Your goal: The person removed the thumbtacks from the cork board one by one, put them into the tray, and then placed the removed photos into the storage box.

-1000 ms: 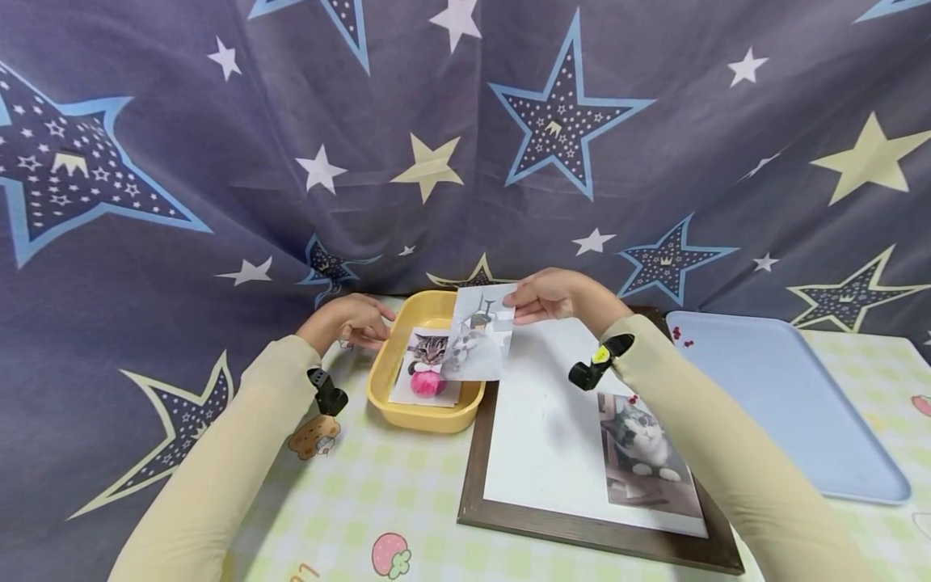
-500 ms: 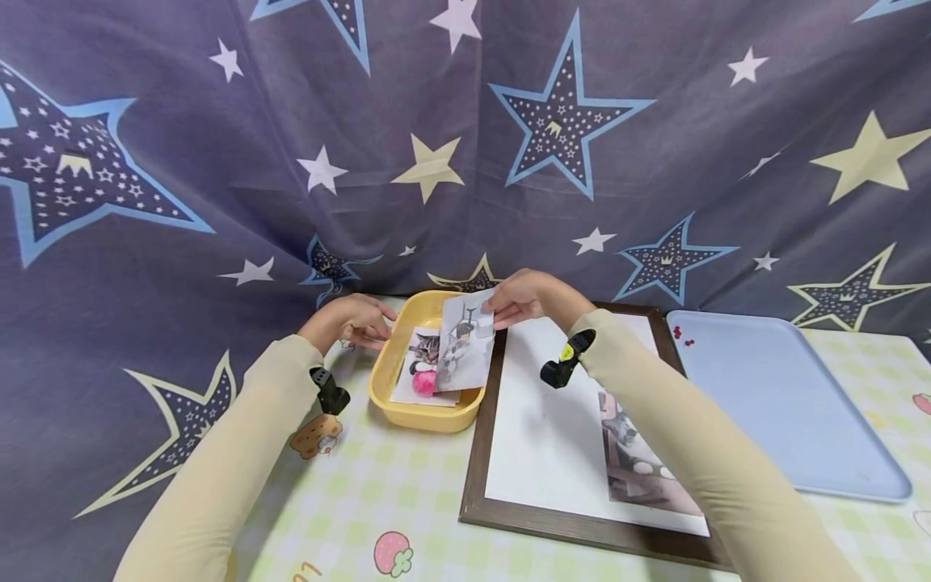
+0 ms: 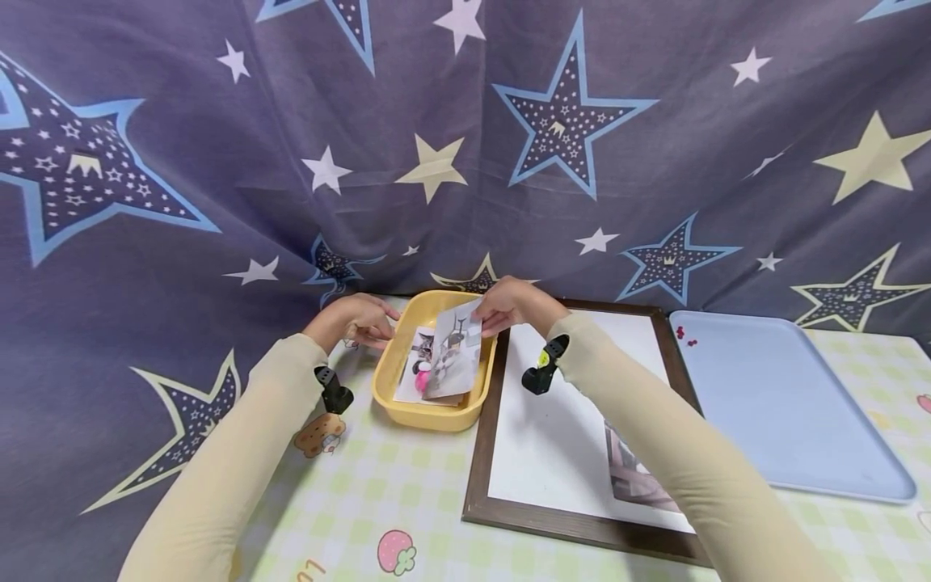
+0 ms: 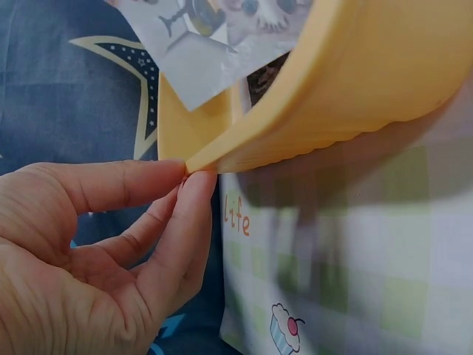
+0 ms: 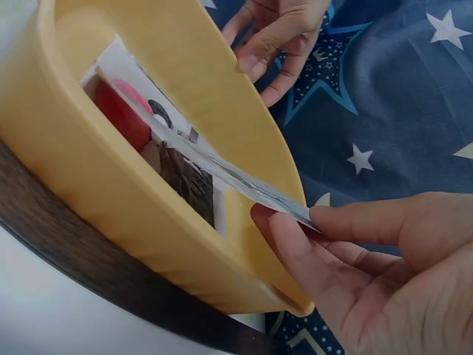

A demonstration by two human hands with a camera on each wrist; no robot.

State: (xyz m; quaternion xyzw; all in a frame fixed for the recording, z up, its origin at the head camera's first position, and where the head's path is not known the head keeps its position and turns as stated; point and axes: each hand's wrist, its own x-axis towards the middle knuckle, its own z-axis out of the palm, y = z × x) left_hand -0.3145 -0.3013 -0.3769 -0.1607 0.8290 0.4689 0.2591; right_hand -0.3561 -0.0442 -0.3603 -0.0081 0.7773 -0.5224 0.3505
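My left hand pinches the rim of a yellow plastic basin at its left side. In my right hand is a cat photo, pinched at its upper right corner between thumb and fingers. The right wrist view shows this photo nearly edge-on, tilted inside the basin. Beneath it lie other photos, one with a cat and a pink ball, partly covered by the held one.
Right of the basin lies a dark-framed white board, with another cat photo on it, partly behind my right sleeve. A pale blue tray with several small red pieces stands farther right. A starry curtain hangs behind the checked tablecloth.
My right hand has moved left and slightly down, bringing the held photo from above the basin's right edge into the basin. My left hand has stayed at the rim.
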